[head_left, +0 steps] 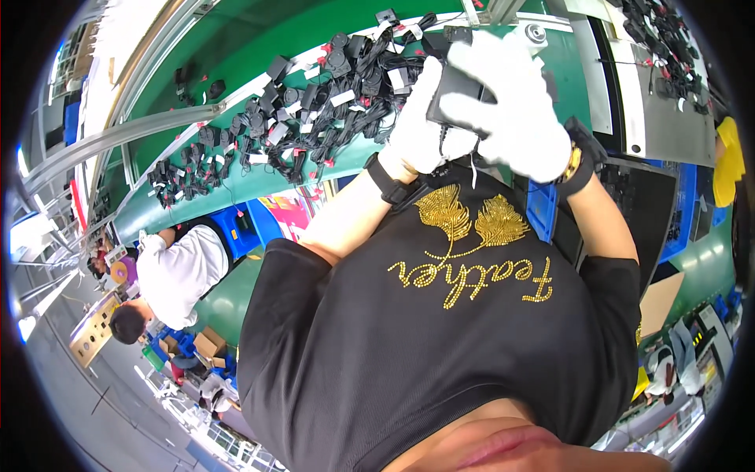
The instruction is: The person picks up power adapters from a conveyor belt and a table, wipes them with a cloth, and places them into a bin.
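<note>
Both my hands wear white gloves and meet over the bench. Between them is a black box-shaped power adapter, its thin black cable hanging down toward my shirt. My left hand grips its left side, thumb up along the edge. From the right, my right hand wraps fingers across the adapter's other side; its glove is washed out by glare. A heap of black adapters with coiled cables, white labels and red bits lies just left of my hands.
The green bench has a metal rail on the left. More adapters lie on a grey surface at far right. A white round-topped device stands beyond my right hand. A person in white sits at left; blue bins stand nearby.
</note>
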Demonstrator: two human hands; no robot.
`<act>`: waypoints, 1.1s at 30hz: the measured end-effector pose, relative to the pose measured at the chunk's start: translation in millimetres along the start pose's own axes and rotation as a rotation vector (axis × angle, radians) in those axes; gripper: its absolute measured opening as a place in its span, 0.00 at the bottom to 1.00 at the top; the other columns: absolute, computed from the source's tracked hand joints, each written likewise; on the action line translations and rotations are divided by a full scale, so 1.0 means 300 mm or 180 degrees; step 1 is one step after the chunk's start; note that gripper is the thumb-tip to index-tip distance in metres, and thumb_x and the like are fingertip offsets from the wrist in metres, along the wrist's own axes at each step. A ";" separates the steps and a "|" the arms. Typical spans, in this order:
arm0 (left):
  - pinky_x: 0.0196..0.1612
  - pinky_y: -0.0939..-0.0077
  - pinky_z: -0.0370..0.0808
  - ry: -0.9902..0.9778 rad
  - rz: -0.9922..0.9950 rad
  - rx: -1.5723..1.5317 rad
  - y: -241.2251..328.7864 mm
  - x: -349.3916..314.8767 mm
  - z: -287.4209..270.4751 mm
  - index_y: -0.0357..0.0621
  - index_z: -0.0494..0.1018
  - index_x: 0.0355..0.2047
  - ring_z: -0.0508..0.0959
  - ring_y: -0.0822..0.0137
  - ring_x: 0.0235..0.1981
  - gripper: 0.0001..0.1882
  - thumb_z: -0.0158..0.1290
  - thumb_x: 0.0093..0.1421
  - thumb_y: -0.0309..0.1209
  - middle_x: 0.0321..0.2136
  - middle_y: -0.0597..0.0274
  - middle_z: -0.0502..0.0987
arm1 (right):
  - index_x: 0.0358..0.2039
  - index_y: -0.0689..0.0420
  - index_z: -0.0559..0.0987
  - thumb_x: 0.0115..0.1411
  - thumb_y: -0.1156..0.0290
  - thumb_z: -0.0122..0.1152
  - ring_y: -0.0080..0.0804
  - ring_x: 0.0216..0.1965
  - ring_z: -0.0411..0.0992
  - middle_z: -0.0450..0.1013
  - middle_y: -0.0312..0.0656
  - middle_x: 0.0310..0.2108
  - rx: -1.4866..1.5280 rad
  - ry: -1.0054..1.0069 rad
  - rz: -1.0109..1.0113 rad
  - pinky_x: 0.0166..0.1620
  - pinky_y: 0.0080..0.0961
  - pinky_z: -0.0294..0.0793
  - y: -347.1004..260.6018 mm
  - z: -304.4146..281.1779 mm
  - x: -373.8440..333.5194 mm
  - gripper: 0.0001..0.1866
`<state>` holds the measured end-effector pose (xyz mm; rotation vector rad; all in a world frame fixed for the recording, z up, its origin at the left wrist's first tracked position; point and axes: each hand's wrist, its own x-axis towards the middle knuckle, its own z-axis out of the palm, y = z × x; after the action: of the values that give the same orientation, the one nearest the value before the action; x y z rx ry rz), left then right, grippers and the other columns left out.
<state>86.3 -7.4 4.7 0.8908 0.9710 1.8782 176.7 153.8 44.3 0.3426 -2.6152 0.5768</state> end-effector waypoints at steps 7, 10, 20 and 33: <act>0.58 0.62 0.67 -0.0716 -0.0856 -0.2631 -0.078 0.009 -0.091 0.39 0.55 0.62 0.70 0.59 0.55 0.30 0.41 0.68 0.46 0.58 0.51 0.66 | 0.48 0.44 0.78 0.50 0.61 0.56 0.45 0.57 0.61 0.64 0.41 0.60 -0.0375 -0.0133 -0.0188 0.58 0.49 0.56 0.025 -0.010 0.030 0.22; 0.59 0.64 0.67 0.0500 -0.0887 -0.1904 -0.010 0.006 0.006 0.39 0.55 0.62 0.72 0.59 0.52 0.28 0.34 0.71 0.47 0.56 0.52 0.67 | 0.46 0.45 0.78 0.48 0.60 0.58 0.45 0.56 0.62 0.66 0.40 0.58 -0.0129 -0.0092 -0.0089 0.56 0.47 0.58 -0.028 -0.023 0.032 0.22; 0.46 0.66 0.75 -0.0407 -0.0893 -0.0848 -0.025 0.052 0.020 0.40 0.56 0.61 0.74 0.57 0.50 0.38 0.32 0.65 0.60 0.53 0.49 0.69 | 0.51 0.56 0.75 0.59 0.69 0.55 0.37 0.53 0.68 0.69 0.44 0.54 0.0096 0.0802 0.0950 0.54 0.32 0.67 0.068 0.030 -0.126 0.19; 0.58 0.57 0.66 -0.0888 0.0078 0.1289 -0.061 0.195 0.351 0.36 0.51 0.63 0.70 0.54 0.54 0.50 0.49 0.55 0.65 0.56 0.43 0.65 | 0.66 0.56 0.51 0.67 0.60 0.49 0.14 0.40 0.65 0.64 0.34 0.50 0.4523 0.3325 0.2121 0.44 0.17 0.68 -0.180 -0.020 -0.337 0.32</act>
<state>157.6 81.3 48.7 1.3673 1.1859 1.5445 284.8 123.3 20.4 -0.3948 -0.9171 2.0504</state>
